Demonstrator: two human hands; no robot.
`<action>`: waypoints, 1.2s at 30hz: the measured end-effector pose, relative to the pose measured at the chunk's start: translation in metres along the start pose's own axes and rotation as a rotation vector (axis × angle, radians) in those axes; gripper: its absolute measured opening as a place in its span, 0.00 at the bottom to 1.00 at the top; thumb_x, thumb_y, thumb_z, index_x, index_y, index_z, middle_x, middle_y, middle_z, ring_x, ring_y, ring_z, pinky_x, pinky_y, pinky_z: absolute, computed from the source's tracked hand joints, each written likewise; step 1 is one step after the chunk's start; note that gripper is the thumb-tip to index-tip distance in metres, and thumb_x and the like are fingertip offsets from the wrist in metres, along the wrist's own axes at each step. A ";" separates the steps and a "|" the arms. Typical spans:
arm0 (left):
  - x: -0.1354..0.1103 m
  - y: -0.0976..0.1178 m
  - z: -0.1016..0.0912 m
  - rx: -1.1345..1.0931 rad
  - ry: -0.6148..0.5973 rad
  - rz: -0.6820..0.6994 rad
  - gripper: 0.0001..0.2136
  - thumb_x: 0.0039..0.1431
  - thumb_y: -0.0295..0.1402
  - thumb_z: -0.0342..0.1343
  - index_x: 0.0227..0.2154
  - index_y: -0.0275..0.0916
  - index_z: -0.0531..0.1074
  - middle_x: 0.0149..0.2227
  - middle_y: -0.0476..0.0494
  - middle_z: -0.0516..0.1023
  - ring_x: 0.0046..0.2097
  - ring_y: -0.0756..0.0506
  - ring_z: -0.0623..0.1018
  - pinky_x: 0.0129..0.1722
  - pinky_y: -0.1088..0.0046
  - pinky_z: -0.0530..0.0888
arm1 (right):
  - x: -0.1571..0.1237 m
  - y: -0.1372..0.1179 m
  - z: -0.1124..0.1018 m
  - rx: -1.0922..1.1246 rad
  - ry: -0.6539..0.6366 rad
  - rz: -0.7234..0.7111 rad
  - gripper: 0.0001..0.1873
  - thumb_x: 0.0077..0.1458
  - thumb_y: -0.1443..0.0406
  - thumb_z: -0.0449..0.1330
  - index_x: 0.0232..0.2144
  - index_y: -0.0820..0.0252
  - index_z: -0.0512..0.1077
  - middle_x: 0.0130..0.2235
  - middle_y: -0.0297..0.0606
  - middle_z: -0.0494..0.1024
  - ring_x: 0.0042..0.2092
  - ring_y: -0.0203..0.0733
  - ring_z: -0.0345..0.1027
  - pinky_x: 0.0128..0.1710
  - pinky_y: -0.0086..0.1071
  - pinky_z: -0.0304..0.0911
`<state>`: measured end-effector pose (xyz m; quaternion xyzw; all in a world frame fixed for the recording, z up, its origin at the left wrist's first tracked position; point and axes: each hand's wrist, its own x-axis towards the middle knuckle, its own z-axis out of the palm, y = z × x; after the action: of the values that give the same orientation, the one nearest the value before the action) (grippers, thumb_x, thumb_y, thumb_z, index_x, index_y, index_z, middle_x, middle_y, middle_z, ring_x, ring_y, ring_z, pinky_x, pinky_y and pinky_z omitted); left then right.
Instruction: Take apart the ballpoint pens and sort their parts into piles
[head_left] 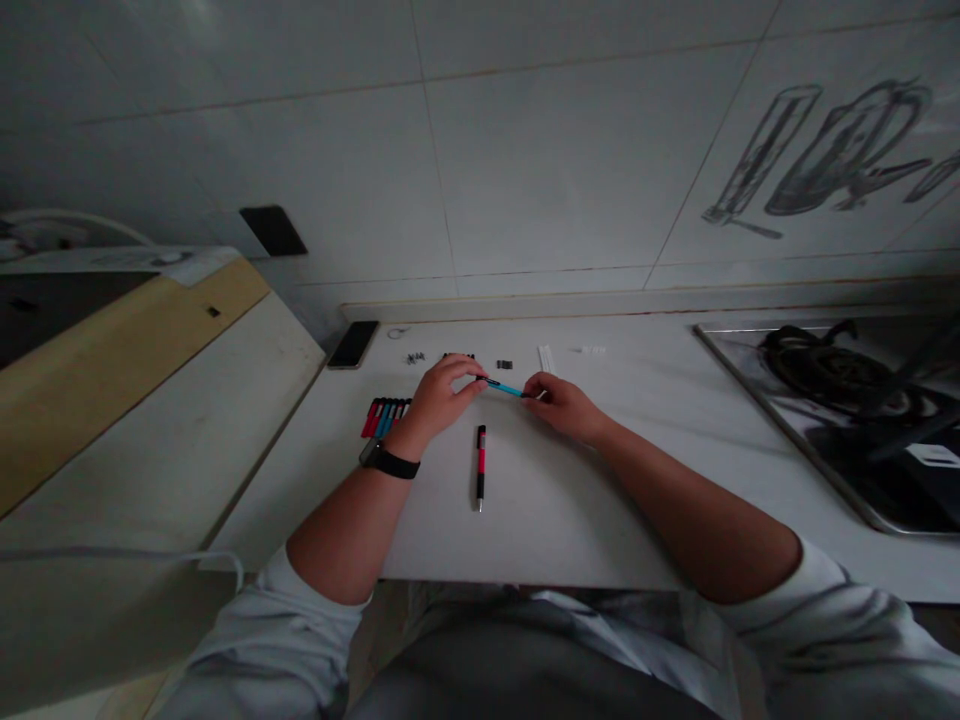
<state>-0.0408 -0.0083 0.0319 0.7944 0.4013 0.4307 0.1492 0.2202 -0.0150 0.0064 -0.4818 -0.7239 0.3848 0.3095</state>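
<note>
A blue pen barrel (507, 388) with black ends is held level above the counter between my two hands. My left hand (444, 392) pinches its left end between thumb and fingers. At the other end, the fingers of my right hand (561, 402) close round the black tip. A red and black pen (481, 468) lies on the counter just in front of my hands, its metal tip toward me. Beside my left wrist is a row of red and blue pen barrels (384, 415), partly covered by that hand.
Along the back lie small springs or metal bits (415, 357), small black parts (505, 365), white refill-like sticks (546, 358) and clear small pieces (592, 350). A phone (353, 345) rests at the back left. A gas stove (847, 400) stands right; a white cabinet (247, 390) borders the left.
</note>
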 end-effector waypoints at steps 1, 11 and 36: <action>0.000 0.000 0.000 -0.005 -0.002 -0.002 0.04 0.63 0.31 0.63 0.40 0.43 0.80 0.45 0.43 0.80 0.50 0.43 0.79 0.56 0.60 0.74 | 0.000 0.000 0.000 0.001 0.026 -0.004 0.14 0.54 0.56 0.63 0.40 0.57 0.71 0.39 0.37 0.78 0.32 0.36 0.67 0.34 0.31 0.62; 0.003 -0.001 -0.003 -0.099 0.018 -0.151 0.06 0.63 0.32 0.61 0.41 0.41 0.80 0.43 0.43 0.81 0.46 0.44 0.79 0.53 0.62 0.75 | -0.001 -0.004 -0.002 -0.049 0.041 -0.027 0.17 0.60 0.52 0.57 0.38 0.58 0.76 0.31 0.35 0.76 0.31 0.37 0.64 0.32 0.30 0.58; 0.002 -0.022 -0.018 -0.016 -0.020 -0.390 0.08 0.57 0.35 0.65 0.38 0.41 0.76 0.35 0.45 0.83 0.37 0.45 0.81 0.39 0.67 0.76 | -0.013 -0.021 -0.014 -0.651 0.064 -0.098 0.08 0.61 0.65 0.58 0.36 0.56 0.79 0.38 0.43 0.78 0.33 0.41 0.67 0.33 0.34 0.55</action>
<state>-0.0656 0.0049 0.0310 0.7049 0.5426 0.3887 0.2400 0.2266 -0.0288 0.0309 -0.5315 -0.8213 0.1027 0.1800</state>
